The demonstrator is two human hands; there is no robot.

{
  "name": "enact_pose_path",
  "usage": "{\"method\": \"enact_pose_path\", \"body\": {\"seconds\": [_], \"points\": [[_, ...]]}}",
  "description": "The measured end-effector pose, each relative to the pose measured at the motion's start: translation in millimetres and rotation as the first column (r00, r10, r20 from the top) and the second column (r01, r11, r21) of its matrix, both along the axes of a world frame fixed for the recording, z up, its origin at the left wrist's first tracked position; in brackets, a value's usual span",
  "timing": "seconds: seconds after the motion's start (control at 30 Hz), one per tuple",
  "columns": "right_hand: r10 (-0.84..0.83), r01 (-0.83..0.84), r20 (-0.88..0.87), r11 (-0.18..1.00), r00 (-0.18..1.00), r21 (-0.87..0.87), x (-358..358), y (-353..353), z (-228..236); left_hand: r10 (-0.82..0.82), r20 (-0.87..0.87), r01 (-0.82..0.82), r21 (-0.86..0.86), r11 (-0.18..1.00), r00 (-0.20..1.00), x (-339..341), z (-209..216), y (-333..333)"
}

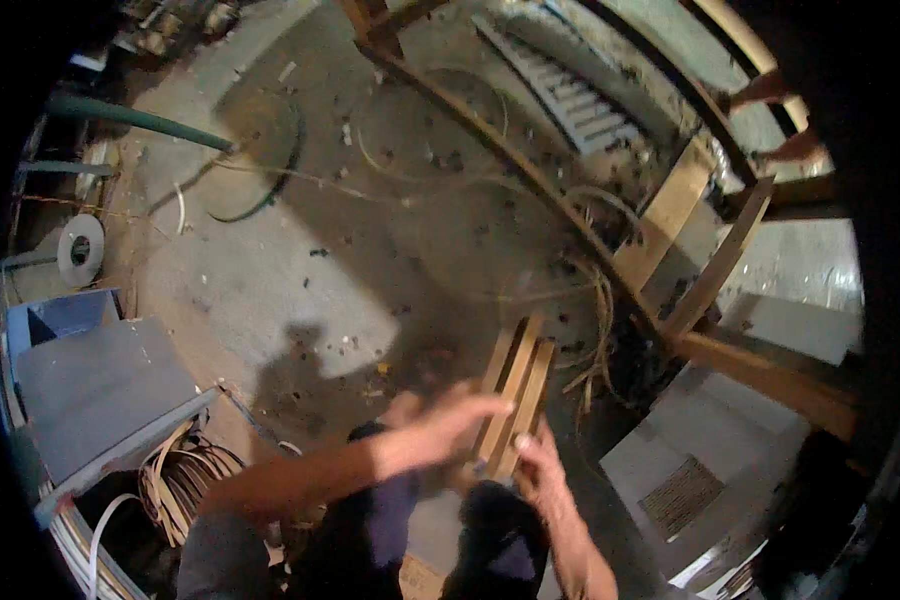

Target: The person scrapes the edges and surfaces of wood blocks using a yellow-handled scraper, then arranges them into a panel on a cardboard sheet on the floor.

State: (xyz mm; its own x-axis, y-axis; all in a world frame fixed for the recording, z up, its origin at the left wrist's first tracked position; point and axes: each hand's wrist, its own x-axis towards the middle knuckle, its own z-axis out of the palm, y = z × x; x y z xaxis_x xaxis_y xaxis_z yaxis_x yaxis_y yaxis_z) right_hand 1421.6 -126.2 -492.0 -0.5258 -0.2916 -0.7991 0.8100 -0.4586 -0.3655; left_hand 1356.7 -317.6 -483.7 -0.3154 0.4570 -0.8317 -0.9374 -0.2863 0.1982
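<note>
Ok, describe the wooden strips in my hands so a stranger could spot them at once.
Start at the big wooden frame at upper right. Go down and left from it to your right hand, which grips the wooden strips toward their lower end. Unlike that long, open frame, these are short, narrow and bunched side by side.

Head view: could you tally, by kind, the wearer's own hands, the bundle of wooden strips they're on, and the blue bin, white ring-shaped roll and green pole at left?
Wearer's hands, left hand and right hand: 2
Bundle of wooden strips: 1
Blue bin: 1
White ring-shaped roll: 1
Green pole: 1
Total: 6
</note>
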Motion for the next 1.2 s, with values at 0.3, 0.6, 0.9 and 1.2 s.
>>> {"method": "enact_pose_path", "body": {"seconds": [0.3,0.6,0.9,1.2], "points": [[0.368,-0.374,-0.3,0.927,0.88,0.038,43.7,-23.5,219.7,0.167,-0.118,-0.186,-0.182,0.965,0.979,137.7,229.2,-18.4],[0.332,-0.41,-0.377,0.9,0.864,-0.148,-6.0,-50.3,340.5,0.003,-0.649,-0.328,-0.38,0.865,0.761,112.6,352.9,-30.7],[0.299,-0.377,-0.287,0.885,0.91,-0.273,-148.6,-147.3,401.0,-0.083,-0.781,-0.424,-0.422,0.802,0.619,-38.1,412.3,-126.9],[0.247,-0.096,-0.636,0.96,0.731,0.262,-402.6,-250.2,497.9,0.101,-0.81,-0.729,-0.455,0.512,0.577,-217.5,388.9,-281.7]]}}
